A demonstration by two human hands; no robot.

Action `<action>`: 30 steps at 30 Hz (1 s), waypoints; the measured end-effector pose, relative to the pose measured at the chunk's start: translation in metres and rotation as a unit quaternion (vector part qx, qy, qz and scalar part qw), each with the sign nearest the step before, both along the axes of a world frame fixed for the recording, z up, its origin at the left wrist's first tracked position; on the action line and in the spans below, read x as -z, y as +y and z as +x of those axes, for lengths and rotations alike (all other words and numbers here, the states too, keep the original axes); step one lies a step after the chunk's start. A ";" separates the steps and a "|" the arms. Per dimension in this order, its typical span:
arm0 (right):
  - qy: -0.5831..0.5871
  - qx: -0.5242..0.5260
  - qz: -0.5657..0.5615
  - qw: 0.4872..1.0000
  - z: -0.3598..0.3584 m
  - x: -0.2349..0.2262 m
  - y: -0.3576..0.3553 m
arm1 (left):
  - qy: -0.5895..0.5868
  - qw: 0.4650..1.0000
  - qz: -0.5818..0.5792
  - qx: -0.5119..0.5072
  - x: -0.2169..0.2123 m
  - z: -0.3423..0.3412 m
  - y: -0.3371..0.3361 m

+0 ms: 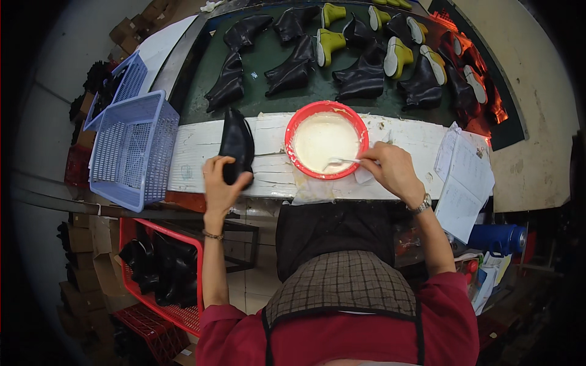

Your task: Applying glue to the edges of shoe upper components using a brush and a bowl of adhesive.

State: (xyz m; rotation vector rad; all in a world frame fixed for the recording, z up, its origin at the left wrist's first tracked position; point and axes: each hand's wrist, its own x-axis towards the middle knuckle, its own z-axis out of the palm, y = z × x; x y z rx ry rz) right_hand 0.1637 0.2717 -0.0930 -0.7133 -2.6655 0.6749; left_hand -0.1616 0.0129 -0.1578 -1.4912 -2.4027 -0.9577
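We record the left hand (221, 180) at the end of a nearly vertical forearm, its fingers and thumb curved around the near end of a black leather boot (237, 143) on the white worktop (198, 146). The right hand (394, 166) reaches in on an inward-slanting forearm, pinching a small pale-handled utensil (345, 161); we cannot tell whether spoon or brush. Its tip is at the cream-coloured paste (326, 134) inside a red bowl (320, 175), right of the boot. Beyond, we note further black boots (292, 68) and yellow-green boot lasts (329, 47) on a green surface (253, 108); leftward, a blue plastic basket (125, 165).
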 end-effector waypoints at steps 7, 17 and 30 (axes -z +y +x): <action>0.005 0.069 -0.001 0.998 -0.001 0.008 -0.011 | -0.071 0.977 -0.171 -0.110 0.007 -0.015 0.046; 0.070 0.078 -0.075 0.992 0.002 0.010 -0.019 | -0.205 0.953 -0.209 -0.071 0.022 -0.103 0.078; 0.243 0.073 -0.143 0.957 -0.010 0.000 0.007 | -0.422 0.889 -0.174 -0.001 -0.110 0.004 0.075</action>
